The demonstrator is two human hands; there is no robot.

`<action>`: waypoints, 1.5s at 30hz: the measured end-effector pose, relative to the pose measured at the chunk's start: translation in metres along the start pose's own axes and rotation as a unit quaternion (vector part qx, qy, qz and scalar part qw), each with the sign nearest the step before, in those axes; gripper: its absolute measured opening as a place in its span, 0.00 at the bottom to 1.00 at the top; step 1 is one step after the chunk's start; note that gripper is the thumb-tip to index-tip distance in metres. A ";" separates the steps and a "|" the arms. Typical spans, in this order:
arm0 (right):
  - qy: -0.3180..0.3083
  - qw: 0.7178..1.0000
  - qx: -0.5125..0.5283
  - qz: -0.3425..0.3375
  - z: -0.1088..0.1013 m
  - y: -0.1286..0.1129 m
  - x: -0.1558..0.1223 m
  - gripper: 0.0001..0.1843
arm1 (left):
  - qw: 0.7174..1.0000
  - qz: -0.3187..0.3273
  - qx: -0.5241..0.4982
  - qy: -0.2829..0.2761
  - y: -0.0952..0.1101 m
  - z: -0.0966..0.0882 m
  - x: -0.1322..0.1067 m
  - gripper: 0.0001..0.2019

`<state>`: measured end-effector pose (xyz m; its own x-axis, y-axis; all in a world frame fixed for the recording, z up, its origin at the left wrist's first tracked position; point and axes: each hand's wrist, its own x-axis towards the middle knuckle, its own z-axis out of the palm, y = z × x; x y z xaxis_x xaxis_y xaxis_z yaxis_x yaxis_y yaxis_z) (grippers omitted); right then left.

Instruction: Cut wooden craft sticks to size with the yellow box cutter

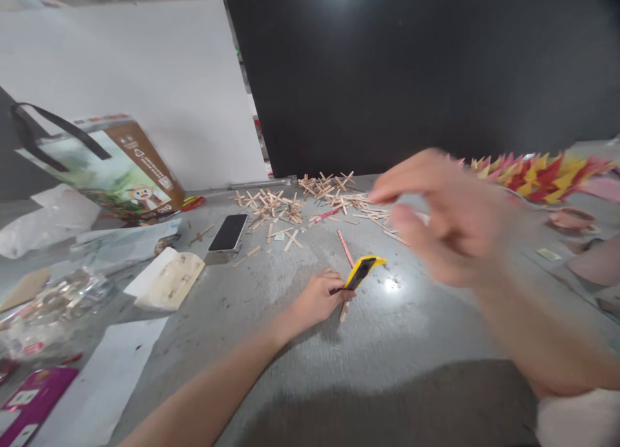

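Observation:
My left hand point(320, 296) rests on the grey table, its fingers closed on a yellow-and-black tool point(362, 272) that looks like a utility knife. A thin pink-striped stick point(345, 247) lies beside and partly behind the tool. The end of a pale wooden stick point(343, 312) shows just below my fingers. Raised over the table at the right, my right hand point(445, 221) is blurred by motion. A gap shows between its thumb and forefinger, and I see nothing held there. Behind it spreads a heap of thin wooden sticks point(274, 205), many crossed in pairs.
A phone point(228, 232) lies left of the sticks. Farther left are a printed bag point(130, 169), scissors point(194, 202), a paper packet point(169, 279), plastic wrappers point(53, 305) and a purple box point(36, 402). Red-and-yellow folded paper point(542, 176) and a pink cup point(571, 219) stand right.

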<state>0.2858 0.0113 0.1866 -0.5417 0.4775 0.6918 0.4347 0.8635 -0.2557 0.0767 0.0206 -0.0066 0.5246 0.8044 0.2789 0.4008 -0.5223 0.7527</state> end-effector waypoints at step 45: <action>-0.339 0.917 0.148 0.152 0.068 0.018 0.008 0.16 | 0.997 -0.041 0.058 0.018 0.002 0.001 0.001 0.09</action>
<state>0.2400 0.0419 0.1419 -0.7938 0.6081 0.0057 0.4800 0.6322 -0.6082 0.0787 0.0200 -0.0051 0.4609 0.8538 0.2422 0.5259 -0.4825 0.7004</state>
